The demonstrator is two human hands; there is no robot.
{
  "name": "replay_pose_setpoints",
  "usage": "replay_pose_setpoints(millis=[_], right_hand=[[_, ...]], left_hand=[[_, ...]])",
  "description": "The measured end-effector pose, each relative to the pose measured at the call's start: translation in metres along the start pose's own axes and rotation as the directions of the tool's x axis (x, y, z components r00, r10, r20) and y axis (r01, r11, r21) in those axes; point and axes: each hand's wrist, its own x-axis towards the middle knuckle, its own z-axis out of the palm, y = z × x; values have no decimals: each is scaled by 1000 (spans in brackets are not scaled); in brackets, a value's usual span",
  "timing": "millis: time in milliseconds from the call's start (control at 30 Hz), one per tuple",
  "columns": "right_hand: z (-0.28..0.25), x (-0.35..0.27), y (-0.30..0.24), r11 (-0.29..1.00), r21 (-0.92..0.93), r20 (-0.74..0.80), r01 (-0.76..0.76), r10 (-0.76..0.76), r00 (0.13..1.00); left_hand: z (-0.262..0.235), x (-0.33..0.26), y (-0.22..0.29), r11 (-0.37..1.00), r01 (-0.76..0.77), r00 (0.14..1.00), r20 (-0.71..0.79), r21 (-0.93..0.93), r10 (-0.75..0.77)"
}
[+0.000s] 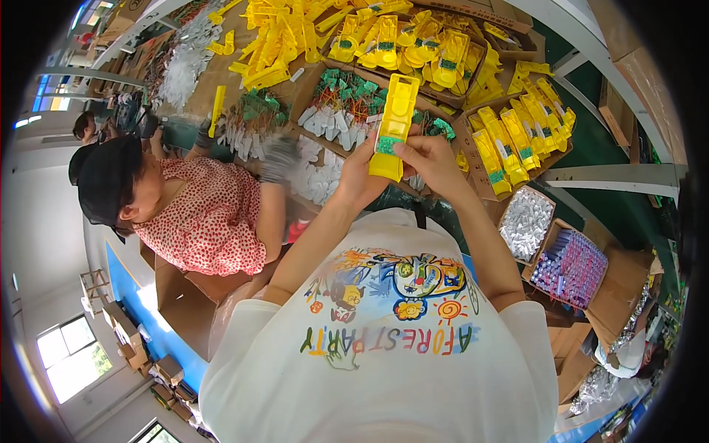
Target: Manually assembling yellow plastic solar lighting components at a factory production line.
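Observation:
A long yellow plastic housing (399,111) stands tilted in front of my chest, gripped along its lower part by my left hand (358,179). Across its lower half lies a small green circuit board (387,144). The thumb of my right hand (437,164) presses on the board's right edge; the other right fingers curl at the housing's side, partly hidden. Just beyond my hands is a carton of green boards (360,83) with wires and white plastic pieces (325,122).
Loose yellow housings (277,48) pile up at the back. Fitted housings fill one carton (475,151) on the right and another behind. Lower right are cartons of white parts (528,221) and purple-pink cylinders (569,269). At left, a gloved co-worker (203,210) holds a yellow piece (217,111).

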Motion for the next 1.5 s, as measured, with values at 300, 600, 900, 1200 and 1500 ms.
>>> replay_pose_setpoints(millis=[300,600,900,1200,1500], right_hand=[[24,-4,-23,490,-740,-88,461,-749,656],[27,-12,-15,425,-763,-63,487,-799,599],[27,-19,-14,253,-836,78,488,-824,561],[22,-19,-21,278,-804,63,526,-840,539],[24,-17,-23,356,-778,8,517,-818,576]], left_hand=[[-8,-7,-5,991,-68,985,-168,-112,49],[6,-15,-6,987,-79,990,-125,-143,61],[13,-18,-5,994,-58,990,-134,-91,46],[14,-22,4,988,-63,992,-114,-140,47],[11,-23,12,983,-29,944,-317,183,87]])
